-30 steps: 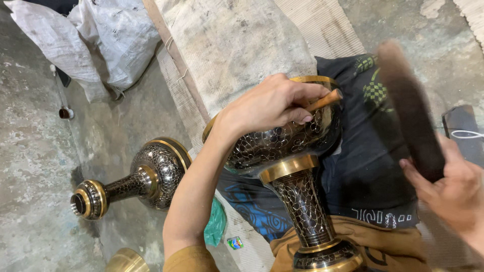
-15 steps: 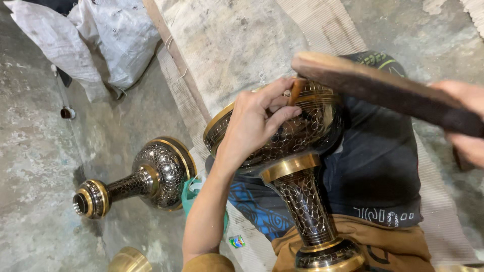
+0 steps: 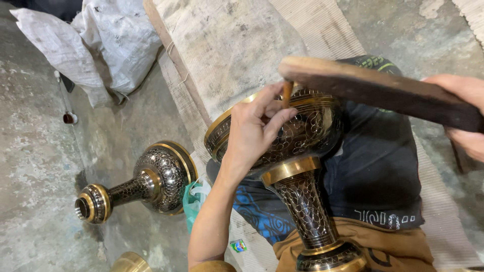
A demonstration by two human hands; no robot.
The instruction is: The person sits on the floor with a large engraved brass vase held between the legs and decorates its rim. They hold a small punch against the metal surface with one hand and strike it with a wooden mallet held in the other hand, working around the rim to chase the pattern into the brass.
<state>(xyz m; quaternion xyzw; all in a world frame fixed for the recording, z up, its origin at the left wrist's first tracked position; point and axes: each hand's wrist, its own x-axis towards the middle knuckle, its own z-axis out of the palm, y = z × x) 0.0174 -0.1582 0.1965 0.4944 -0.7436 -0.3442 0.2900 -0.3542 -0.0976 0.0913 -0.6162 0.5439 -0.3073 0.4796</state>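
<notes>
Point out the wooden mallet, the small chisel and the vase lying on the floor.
wooden mallet [image 3: 373,88], head view, its flat side.
small chisel [image 3: 287,93], head view, its shaft.
vase lying on the floor [image 3: 162,176], head view, its round body.

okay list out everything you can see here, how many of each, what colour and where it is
Engraved vase: 1, black and brass, centre, lying across the lap.
Chisel: 1, brown, tip on that vase's body.
Wooden mallet: 1, dark brown, upper right, over the chisel.
Second vase: 1, black and brass, lying on the floor at left.
Sacks: a heap, white, top left.
Dark cloth: 1, black, under the vase.
Woven mat: 1, beige, top centre.
Left hand: pinches the chisel.
Right hand: grips the mallet, right edge.
</notes>
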